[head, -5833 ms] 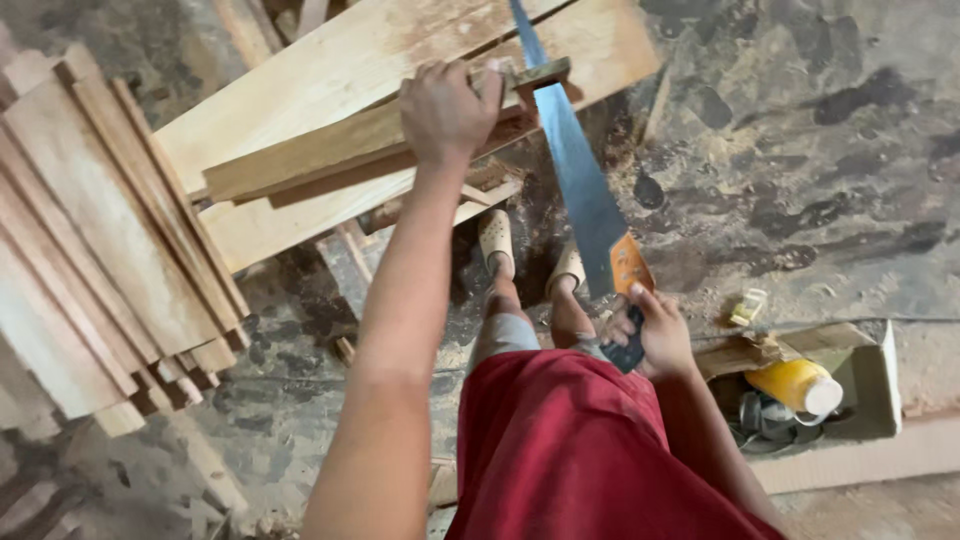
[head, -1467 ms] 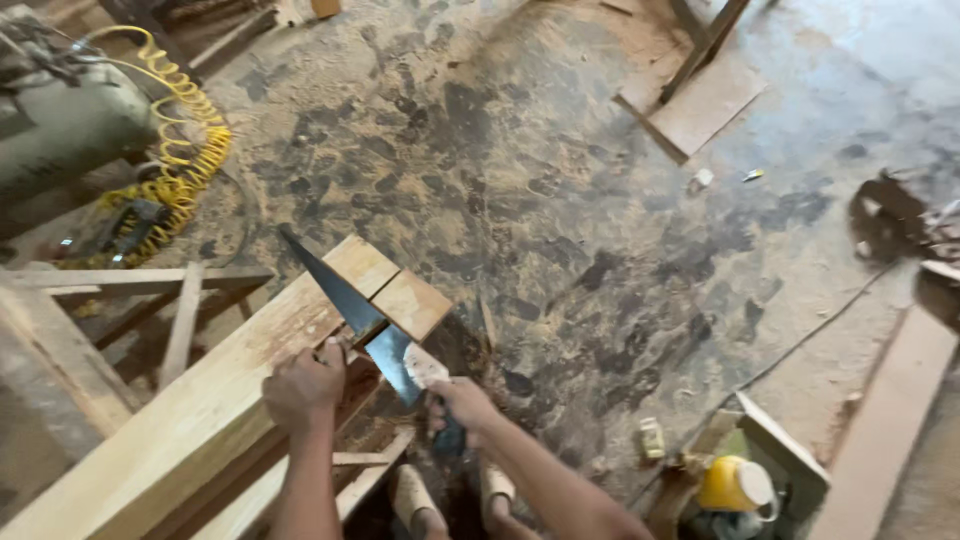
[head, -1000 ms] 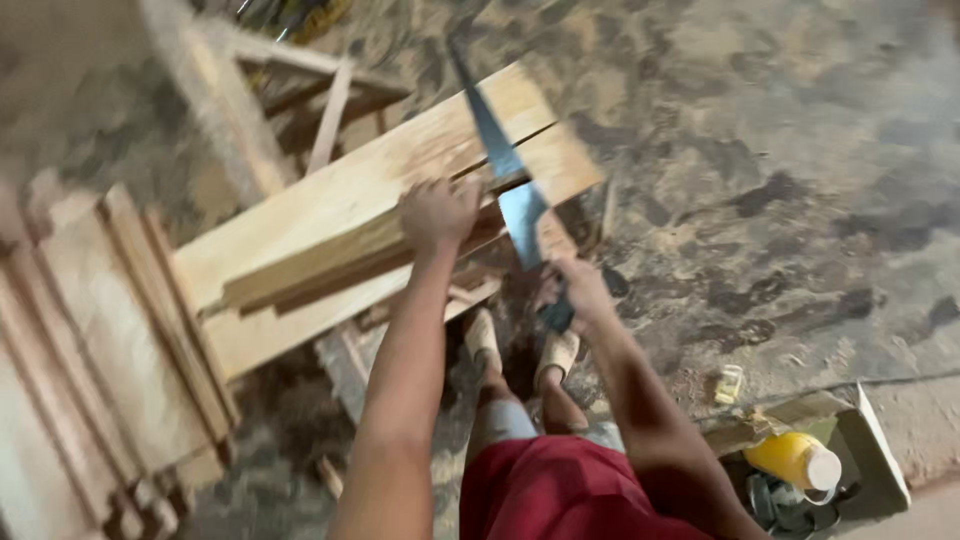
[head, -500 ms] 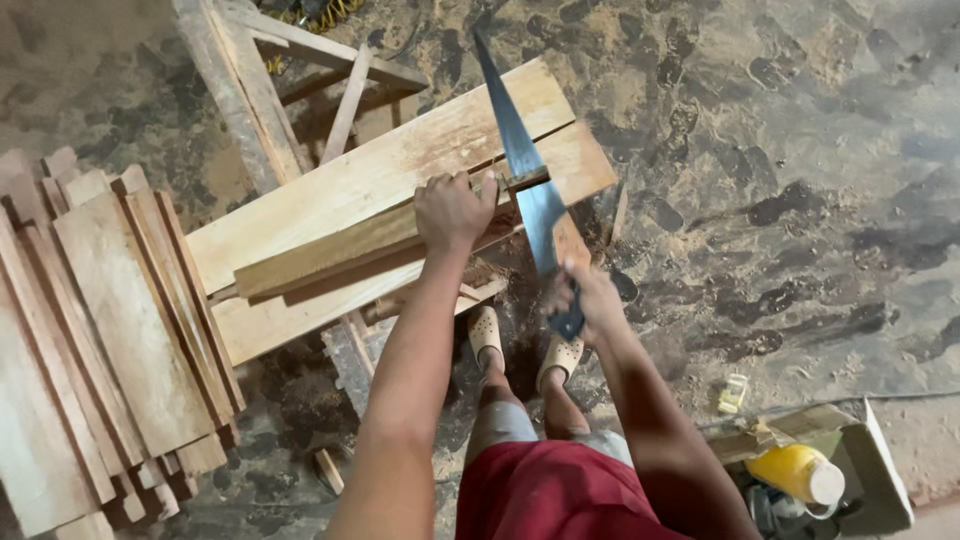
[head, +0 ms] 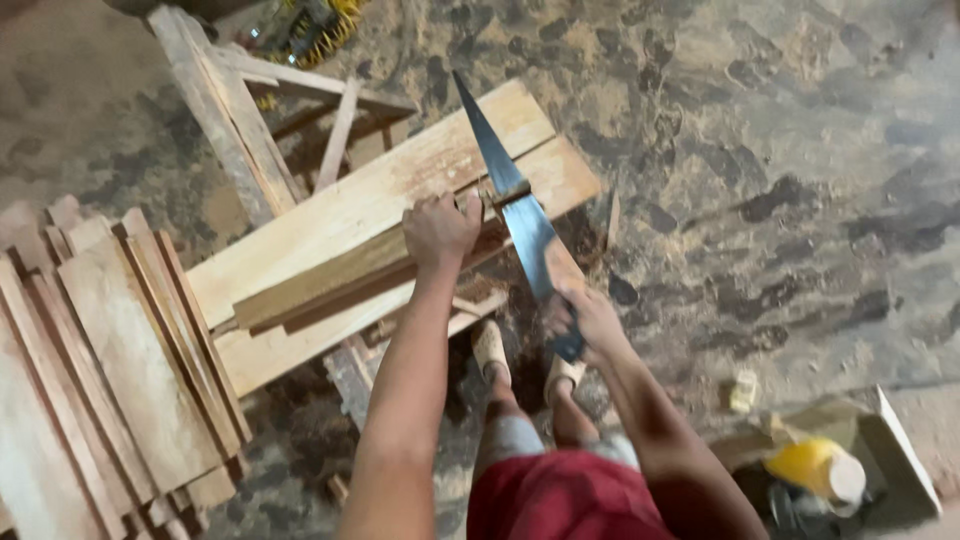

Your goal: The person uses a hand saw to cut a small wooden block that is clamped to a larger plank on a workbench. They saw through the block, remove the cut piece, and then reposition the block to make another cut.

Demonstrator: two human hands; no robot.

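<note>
As fingers (head: 470, 208) press strip (head: 340, 285), saw (head: 510, 205) seemingly gripped

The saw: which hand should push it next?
Probably the right hand: it already grips the handsaw by its handle. The left hand is busy pressing the wooden strips down on the plank.

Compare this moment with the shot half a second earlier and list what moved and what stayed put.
Little changed. The saw sits slightly further forward in its cut through the strips, and the right hand on its handle has followed. The left hand still presses the strips onto the plank. The board stack and the yellow container stayed where they were.
</note>
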